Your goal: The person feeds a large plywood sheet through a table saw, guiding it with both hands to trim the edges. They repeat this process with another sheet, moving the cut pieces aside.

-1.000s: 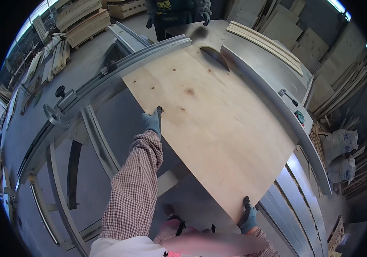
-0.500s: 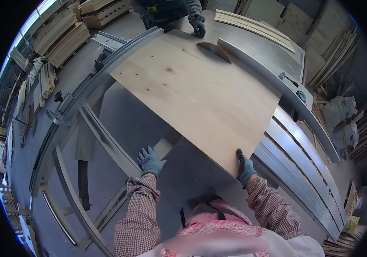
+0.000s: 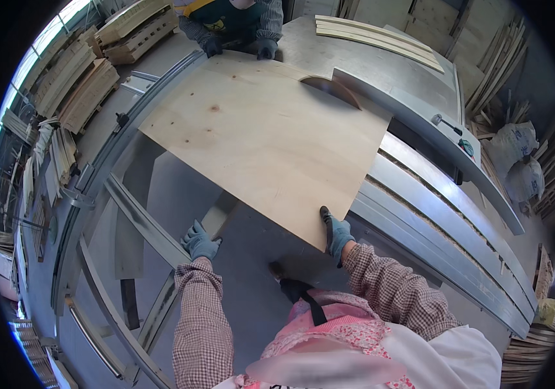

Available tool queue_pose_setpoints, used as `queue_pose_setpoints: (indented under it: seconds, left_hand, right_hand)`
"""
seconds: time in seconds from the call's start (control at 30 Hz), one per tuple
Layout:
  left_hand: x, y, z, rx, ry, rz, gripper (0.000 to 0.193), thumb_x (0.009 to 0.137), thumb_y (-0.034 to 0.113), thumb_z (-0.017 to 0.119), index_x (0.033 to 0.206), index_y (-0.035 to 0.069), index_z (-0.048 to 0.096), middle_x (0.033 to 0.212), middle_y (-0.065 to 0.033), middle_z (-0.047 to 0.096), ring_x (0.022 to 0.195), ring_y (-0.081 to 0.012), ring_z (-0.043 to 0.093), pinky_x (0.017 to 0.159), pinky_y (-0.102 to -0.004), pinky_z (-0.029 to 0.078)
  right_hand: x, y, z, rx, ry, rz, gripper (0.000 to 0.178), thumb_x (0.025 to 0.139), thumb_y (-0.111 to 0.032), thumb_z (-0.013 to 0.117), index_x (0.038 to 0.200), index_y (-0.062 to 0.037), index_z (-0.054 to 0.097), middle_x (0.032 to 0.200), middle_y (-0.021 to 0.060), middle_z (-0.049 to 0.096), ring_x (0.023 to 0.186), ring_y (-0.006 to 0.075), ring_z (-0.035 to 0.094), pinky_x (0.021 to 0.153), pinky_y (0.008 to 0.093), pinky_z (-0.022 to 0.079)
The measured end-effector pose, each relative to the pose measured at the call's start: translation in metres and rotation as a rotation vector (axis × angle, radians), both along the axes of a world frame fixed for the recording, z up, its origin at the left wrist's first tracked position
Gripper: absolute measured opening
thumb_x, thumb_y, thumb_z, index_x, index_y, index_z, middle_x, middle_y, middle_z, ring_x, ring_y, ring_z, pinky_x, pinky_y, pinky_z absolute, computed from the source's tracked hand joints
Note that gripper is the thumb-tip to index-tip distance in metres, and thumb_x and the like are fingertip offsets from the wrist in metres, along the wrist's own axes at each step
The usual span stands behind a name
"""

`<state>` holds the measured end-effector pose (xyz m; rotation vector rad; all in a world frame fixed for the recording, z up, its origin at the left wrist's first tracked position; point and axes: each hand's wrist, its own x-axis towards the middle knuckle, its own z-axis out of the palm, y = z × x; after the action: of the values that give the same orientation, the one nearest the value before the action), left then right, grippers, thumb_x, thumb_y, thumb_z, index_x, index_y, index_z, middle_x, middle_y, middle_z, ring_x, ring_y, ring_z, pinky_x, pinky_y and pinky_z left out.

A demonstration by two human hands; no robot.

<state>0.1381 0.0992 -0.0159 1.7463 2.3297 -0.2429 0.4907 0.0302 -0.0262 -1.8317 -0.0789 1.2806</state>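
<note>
Pinching the board [image 3: 258, 136] at one corner, the right grip [image 3: 336, 236] is holding it on the desk [image 3: 303, 48]; the left grip [image 3: 200, 242] is resting spread beside a rail [image 3: 148, 222]. Most cutting seems done; little is remaining.

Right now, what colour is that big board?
The board is pale tan with brown knots, clearest in the head view.
</note>
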Motion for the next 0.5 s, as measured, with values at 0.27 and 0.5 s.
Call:
queue_pose_setpoints:
  seconds: [0.27,0.5]
  left_hand:
    - [-0.006,0.0,-0.008,0.093,-0.124,0.015,0.101,0.062,0.039,0.081,0.14,0.007,0.026,0.132,-0.0191,0.04,0.125,-0.0373,0.036,0.107,-0.0479,0.024]
    - [-0.006,-0.002,-0.009,0.125,-0.032,-0.009,0.097,0.061,0.033,0.081,0.139,0.012,0.028,0.132,-0.0175,0.042,0.123,-0.0375,0.038,0.104,-0.0465,0.031]
  right_hand:
    - [0.003,-0.005,-0.006,0.028,0.055,0.028,0.092,0.073,-0.057,0.069,0.135,0.0023,0.034,0.129,0.0231,0.047,0.109,0.0375,0.053,0.082,0.0486,0.049]
    - [0.002,0.0,-0.022,0.112,0.039,-0.012,0.08,0.073,-0.051,0.073,0.123,0.0051,0.048,0.118,0.0208,0.055,0.102,0.0307,0.057,0.081,0.0413,0.049]
